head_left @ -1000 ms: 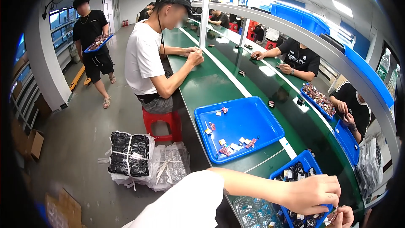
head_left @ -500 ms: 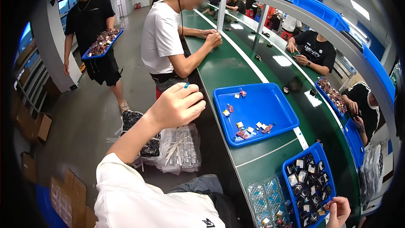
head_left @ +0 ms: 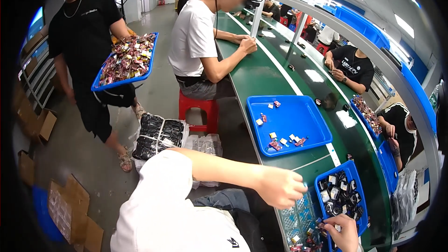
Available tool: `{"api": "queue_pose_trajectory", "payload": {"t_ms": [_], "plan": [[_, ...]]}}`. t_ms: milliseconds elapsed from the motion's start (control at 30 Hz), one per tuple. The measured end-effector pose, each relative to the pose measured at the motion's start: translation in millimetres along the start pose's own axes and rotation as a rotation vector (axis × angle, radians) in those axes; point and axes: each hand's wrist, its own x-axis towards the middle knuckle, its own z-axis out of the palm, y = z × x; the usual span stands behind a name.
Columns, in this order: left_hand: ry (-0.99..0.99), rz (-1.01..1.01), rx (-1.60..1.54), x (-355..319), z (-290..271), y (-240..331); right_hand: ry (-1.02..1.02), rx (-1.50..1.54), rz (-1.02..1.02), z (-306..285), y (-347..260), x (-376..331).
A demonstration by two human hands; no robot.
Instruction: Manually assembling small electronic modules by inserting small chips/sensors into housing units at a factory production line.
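Note:
My left hand is closed in a pinch above the near end of the green bench, with a small blue piece showing at its fingertips. Beneath it lies a clear plastic blister tray with blue bits in its pockets and reddish circuit boards at its near end. At the lower right, my right hand pinches a small reddish circuit board. That hand is over the near edge of a blue tray heaped with black housings and white-topped parts.
Farther along the bench sits a wider blue tray with a few small boards. A person in black at left carries a blue tray of boards. Another, in white, sits on a red stool. Wrapped bundles lie on the floor.
My left hand has swung right and down to the blister tray. My right hand has shifted left toward that tray with the board. The standing person has come closer with the loaded tray.

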Motion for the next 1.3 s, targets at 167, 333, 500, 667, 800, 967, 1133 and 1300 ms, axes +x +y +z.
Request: {"api": "queue_pose_trajectory", "payload": {"t_ms": [167,333,500,667,800,967,1133,1300], "plan": [[0.073,0.402,-0.180,99,89,8,0.117,0.287,0.100,-15,-14,-34],[0.149,0.426,-0.342,149,99,-2,0.489,0.018,-0.105,-19,-3,-43],[0.151,0.243,-0.285,159,100,-19,0.722,-0.078,-0.149,-18,19,-32],[-0.034,-0.045,-0.546,159,108,-22,0.623,-0.013,-0.090,-36,29,-60],[-0.222,-0.332,-0.822,131,113,-16,0.550,0.089,0.010,-41,31,-60],[-0.243,-0.557,-1.141,122,112,-1,0.686,-0.174,-0.124,-30,48,-51],[-0.296,-0.243,-0.649,116,115,-5,0.644,-0.083,0.052,-27,43,-45],[-0.225,-0.136,-0.534,115,122,-13,0.713,-0.125,-0.078,-28,44,-42]]}}
